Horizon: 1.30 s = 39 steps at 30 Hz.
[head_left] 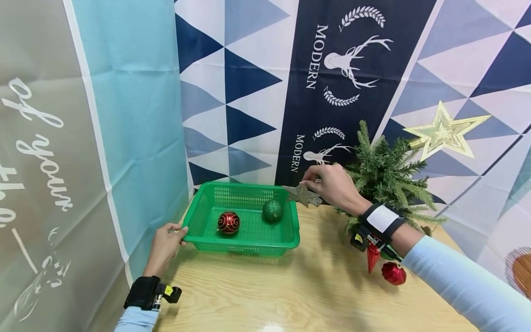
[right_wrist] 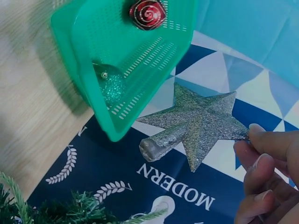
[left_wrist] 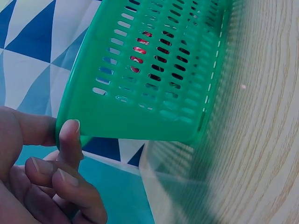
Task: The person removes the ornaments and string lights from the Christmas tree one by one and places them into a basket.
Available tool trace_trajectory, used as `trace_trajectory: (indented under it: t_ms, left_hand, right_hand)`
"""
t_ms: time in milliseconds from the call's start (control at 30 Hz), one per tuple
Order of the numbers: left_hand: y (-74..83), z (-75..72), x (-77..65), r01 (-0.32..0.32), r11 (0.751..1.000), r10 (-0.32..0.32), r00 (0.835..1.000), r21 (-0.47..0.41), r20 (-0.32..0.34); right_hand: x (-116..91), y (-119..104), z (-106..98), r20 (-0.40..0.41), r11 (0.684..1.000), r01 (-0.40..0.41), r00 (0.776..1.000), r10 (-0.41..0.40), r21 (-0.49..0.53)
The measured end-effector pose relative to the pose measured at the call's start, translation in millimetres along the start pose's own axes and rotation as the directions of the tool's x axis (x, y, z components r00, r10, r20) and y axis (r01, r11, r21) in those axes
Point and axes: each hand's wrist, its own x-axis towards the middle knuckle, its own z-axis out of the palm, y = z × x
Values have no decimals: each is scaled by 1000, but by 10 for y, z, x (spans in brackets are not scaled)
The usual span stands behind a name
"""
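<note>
A green plastic basket (head_left: 244,246) stands on the table with a red patterned bauble (head_left: 228,222) and a green glitter bauble (head_left: 272,210) inside. My left hand (head_left: 165,244) pinches the basket's rim at its near left corner, thumb and forefinger on either side in the left wrist view. Beyond the basket's right end, my right hand (head_left: 333,184) holds a glittery star tree topper (right_wrist: 198,121) by the tip of one point. The star's hollow socket (right_wrist: 152,148) faces away from the fingers, and one point overlaps the basket's right rim in the head view.
A small artificial Christmas tree (head_left: 383,180) stands at the right, with a gold star (head_left: 445,130) at its top. Red ornaments (head_left: 393,273) show below my right wrist. Patterned cloth (head_left: 249,92) hangs behind and to the left of the wooden table (head_left: 249,295).
</note>
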Motion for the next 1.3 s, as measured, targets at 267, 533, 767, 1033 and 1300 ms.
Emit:
trace_trajectory:
  t_ms: [267, 533, 767, 1033, 1300]
  left_hand:
    - [-3, 0, 12, 6, 1000, -6, 1000, -13, -1]
    - [-1, 0, 15, 13, 1000, -13, 1000, -19, 6]
    - [-21, 6, 22, 7, 1000, -7, 1000, -18, 4]
    - [-30, -1, 26, 3, 1000, -3, 1000, -13, 14]
    - [-28, -6, 26, 8, 1000, -8, 1000, -12, 15]
  right_hand:
    - [-18, -9, 48, 50, 1000, -30, 998, 30, -6]
    - [-23, -41, 103, 75, 999, -29, 997, 28, 16]
    - [-42, -64, 151, 89, 999, -38, 995, 34, 35]
    - [-53, -118, 205, 86, 998, -33, 996, 29, 47]
    - [-71, -188, 304, 110, 998, -25, 994, 18, 62]
